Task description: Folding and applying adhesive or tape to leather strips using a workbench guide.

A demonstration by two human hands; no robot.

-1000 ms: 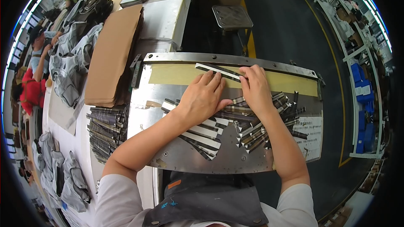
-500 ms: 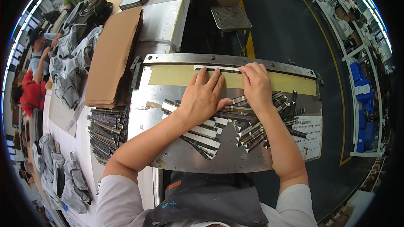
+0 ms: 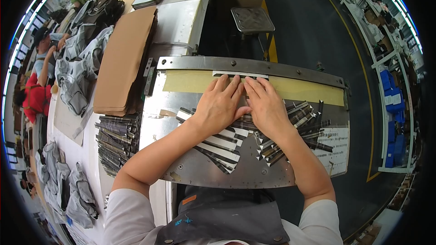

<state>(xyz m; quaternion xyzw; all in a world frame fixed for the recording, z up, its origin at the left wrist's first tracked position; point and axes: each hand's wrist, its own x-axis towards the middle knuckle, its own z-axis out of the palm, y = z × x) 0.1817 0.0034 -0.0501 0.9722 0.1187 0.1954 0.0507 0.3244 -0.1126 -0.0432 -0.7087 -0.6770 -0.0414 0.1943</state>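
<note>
A narrow black-and-white strip (image 3: 218, 73) lies along the metal bar (image 3: 190, 63) at the far edge of a metal work plate (image 3: 159, 159), over a pale yellow band (image 3: 181, 81). My left hand (image 3: 219, 105) rests flat with its fingertips on the strip's near edge. Beside it, my right hand (image 3: 267, 108) is also flat, fingers stretched out, its fingertips on the strip's right part. White-backed strips (image 3: 218, 147) fan out below my left hand. Dark plaid strips (image 3: 272, 152) with white pointed ends are heaped under and around my right wrist.
Left of the plate lie a bundle of dark strips (image 3: 119, 140) and a stack of brown boards (image 3: 125, 63). Grey bags (image 3: 75, 81) are piled further left, near co-workers. A printed sheet (image 3: 334, 149) lies at the plate's right. A stool (image 3: 252, 20) stands beyond.
My right hand has moved left and flattened out beside the left one; its fingers were bent at the strip's right end before. My left hand stays on the strip.
</note>
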